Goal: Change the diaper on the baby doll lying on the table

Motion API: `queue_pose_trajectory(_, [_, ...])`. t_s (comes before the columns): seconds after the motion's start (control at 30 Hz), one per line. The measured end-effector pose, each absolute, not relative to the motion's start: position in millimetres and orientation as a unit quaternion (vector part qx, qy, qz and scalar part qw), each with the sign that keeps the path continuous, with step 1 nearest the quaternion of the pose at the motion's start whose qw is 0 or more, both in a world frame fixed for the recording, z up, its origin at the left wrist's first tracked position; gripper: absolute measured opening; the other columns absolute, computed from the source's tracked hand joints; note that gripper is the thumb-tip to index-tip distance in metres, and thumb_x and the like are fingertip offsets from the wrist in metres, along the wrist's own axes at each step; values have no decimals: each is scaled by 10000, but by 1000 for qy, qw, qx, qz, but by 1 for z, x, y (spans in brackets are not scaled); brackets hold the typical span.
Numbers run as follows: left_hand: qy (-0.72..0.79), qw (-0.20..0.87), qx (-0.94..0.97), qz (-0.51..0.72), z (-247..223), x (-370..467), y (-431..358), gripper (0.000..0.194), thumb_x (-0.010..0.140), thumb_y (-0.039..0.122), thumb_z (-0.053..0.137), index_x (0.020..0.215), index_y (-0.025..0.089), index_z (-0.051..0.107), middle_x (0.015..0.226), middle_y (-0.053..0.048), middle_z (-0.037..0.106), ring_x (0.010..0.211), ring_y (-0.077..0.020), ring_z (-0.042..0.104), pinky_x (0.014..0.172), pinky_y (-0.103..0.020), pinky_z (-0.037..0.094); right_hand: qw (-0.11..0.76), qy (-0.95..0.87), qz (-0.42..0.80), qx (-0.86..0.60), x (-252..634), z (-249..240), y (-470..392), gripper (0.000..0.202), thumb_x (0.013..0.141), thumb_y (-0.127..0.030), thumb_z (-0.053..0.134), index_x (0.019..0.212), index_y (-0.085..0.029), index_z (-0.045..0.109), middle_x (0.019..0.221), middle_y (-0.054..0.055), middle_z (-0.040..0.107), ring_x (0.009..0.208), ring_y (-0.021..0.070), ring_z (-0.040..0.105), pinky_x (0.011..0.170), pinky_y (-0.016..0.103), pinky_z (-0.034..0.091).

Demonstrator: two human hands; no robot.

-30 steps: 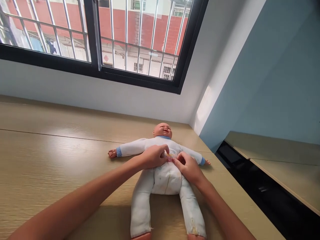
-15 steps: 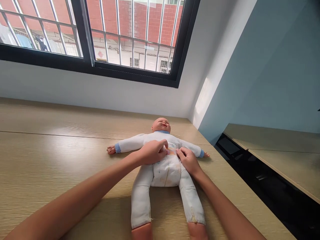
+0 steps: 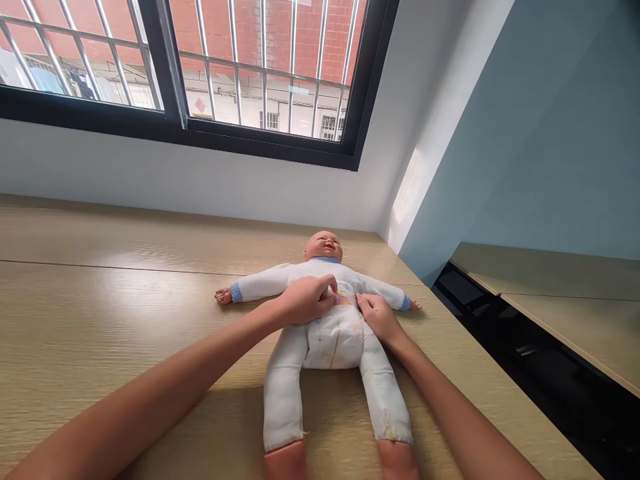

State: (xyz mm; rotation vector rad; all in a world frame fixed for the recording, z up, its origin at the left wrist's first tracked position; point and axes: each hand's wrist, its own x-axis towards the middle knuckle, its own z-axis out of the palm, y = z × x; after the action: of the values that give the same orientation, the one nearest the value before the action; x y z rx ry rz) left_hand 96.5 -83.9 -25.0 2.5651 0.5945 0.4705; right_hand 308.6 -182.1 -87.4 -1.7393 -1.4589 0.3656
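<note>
A baby doll [image 3: 283, 276] lies on its back on the wooden table, head toward the window and arms spread out. It wears a white top with blue cuffs and collar, and a white diaper [image 3: 333, 343] with printed marks is around its hips. My left hand [image 3: 309, 299] is closed at the diaper's waist on the left side, its index finger bent. On the opposite side my right hand [image 3: 379, 316] pinches the diaper's edge at the waist between thumb and fingers. Parts of the waistband are hidden under both hands.
The wooden table [image 3: 125, 320] has a seam across its far part. Behind it is a white wall below a dark-framed window [image 3: 270, 147] with metal bars. To the right, past the table's edge, stands another wooden surface [image 3: 565, 287] with a black side.
Both hands stay at the diaper's waist with almost the same grip. The view has shifted very slightly; the doll lies as before.
</note>
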Motion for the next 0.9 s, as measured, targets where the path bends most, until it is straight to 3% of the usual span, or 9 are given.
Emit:
queue_pose_trajectory(0.43, [228, 231, 930, 172, -29, 97, -82, 282, 897, 408, 480, 1067, 226, 610, 729, -6, 619, 649, -160, 472, 638, -270, 320, 402, -577, 171, -691, 306, -82, -184, 535, 900, -647, 374, 582, -217, 347, 575, 3, 392, 606, 158, 353, 563, 289, 286])
queue_pose_trajectory(0.63, [236, 229, 928, 175, -26, 96, -86, 229, 912, 337, 523, 1078, 202, 602, 722, 3, 636, 667, -155, 440, 655, -262, 315, 403, -577, 175, -688, 307, -83, -184, 529, 907, -641, 378, 588, -223, 323, 566, -14, 370, 586, 148, 332, 560, 283, 296])
queue_pose_trajectory(0.9, [222, 236, 928, 183, -25, 96, -87, 256, 925, 365, 506, 1102, 208, 604, 788, -7, 660, 675, -159, 454, 659, -279, 315, 403, -573, 189, -688, 309, -87, -182, 537, 912, -654, 378, 594, -222, 354, 558, -18, 374, 566, 143, 331, 538, 288, 268])
